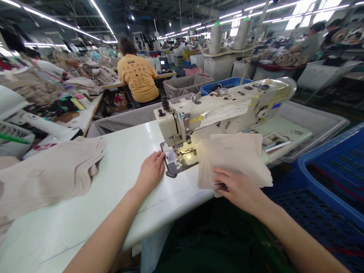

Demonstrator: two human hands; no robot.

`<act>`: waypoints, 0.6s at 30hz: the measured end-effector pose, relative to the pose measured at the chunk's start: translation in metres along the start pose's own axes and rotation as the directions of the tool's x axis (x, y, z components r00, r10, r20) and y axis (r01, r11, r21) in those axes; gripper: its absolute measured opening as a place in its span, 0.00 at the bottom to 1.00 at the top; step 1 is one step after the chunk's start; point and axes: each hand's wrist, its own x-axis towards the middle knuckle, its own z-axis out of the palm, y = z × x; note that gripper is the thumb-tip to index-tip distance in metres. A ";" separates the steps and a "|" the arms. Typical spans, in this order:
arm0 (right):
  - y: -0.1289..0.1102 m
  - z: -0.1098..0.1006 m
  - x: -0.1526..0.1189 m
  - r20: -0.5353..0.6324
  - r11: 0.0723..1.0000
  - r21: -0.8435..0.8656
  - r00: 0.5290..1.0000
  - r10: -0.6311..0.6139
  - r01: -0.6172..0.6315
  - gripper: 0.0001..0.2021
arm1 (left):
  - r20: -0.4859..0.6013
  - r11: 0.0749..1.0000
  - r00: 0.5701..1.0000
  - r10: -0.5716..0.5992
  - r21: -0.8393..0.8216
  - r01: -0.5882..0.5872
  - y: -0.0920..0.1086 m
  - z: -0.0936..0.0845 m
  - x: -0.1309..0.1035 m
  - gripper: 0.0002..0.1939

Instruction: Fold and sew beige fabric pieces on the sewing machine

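Note:
My left hand [151,169] lies on the pale table, its fingertips at the left edge of the metal plate under the sewing machine [222,113]. Nothing shows in it. At the right of the needle area is a stack of beige fabric pieces [233,157]. My right hand [237,187] is at the stack's front edge, fingers curled and upper fingers touching the cloth. Within that hand a small dark metal tool [222,187] shows, mostly hidden by the fingers. Under the lit needle, the plate [182,163] shows bare metal with no cloth on it.
More beige fabric pieces [51,170] lie piled on the table's left side. Blue plastic crates [318,182] stand close at my right. Small tools [274,142] lie behind the fabric stack. A person in a yellow shirt [139,77] sits ahead, and thread cones [216,40] stand beyond the machine.

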 end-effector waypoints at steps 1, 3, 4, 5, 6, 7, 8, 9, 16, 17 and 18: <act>-0.001 0.001 0.000 0.000 0.999 -0.042 1.000 -0.021 0.021 0.09 | 0.003 1.000 1.000 0.000 0.001 0.000 0.000 0.000 0.000 0.23; -0.002 0.002 0.000 0.013 0.992 -0.107 0.998 -0.064 0.065 0.09 | 0.007 1.000 1.000 -0.003 0.002 0.003 -0.001 0.000 0.000 0.23; -0.002 0.002 0.000 0.020 0.987 -0.132 0.996 -0.086 0.088 0.08 | 0.009 1.000 1.000 -0.004 0.004 0.004 -0.001 0.000 0.000 0.23; -0.002 0.001 0.000 0.026 0.982 -0.151 0.994 -0.108 0.110 0.07 | 0.011 1.000 1.000 -0.005 0.007 0.005 -0.002 0.000 0.000 0.23; -0.002 0.000 0.000 0.032 0.978 -0.165 0.992 -0.126 0.130 0.07 | 0.014 1.000 1.000 -0.006 0.010 0.006 -0.002 0.000 0.000 0.23; -0.001 -0.001 -0.001 0.038 0.974 -0.174 0.989 -0.141 0.146 0.07 | 0.017 1.000 1.000 -0.006 0.012 0.006 -0.002 0.000 0.000 0.23; 0.000 -0.001 -0.001 0.046 0.972 -0.176 0.987 -0.152 0.158 0.07 | 0.019 1.000 1.000 -0.006 0.013 0.005 -0.002 0.000 0.000 0.23; 0.001 -0.002 -0.002 0.051 0.971 -0.172 0.986 -0.159 0.165 0.08 | 0.020 1.000 1.000 -0.007 0.012 0.007 -0.002 0.000 0.000 0.23; 0.005 -0.002 -0.002 0.028 0.994 -0.046 0.995 -0.098 0.099 0.09 | 0.014 1.000 1.000 -0.012 0.001 0.012 -0.001 0.000 0.000 0.23; 0.005 -0.003 -0.002 0.027 0.997 -0.014 0.997 -0.072 0.073 0.09 | 0.019 1.000 1.000 -0.011 0.005 0.010 -0.001 -0.001 0.000 0.23; 0.005 -0.003 -0.001 0.027 0.999 0.024 0.999 -0.042 0.042 0.10 | 0.026 1.000 1.000 -0.010 0.009 0.010 -0.001 -0.001 0.000 0.23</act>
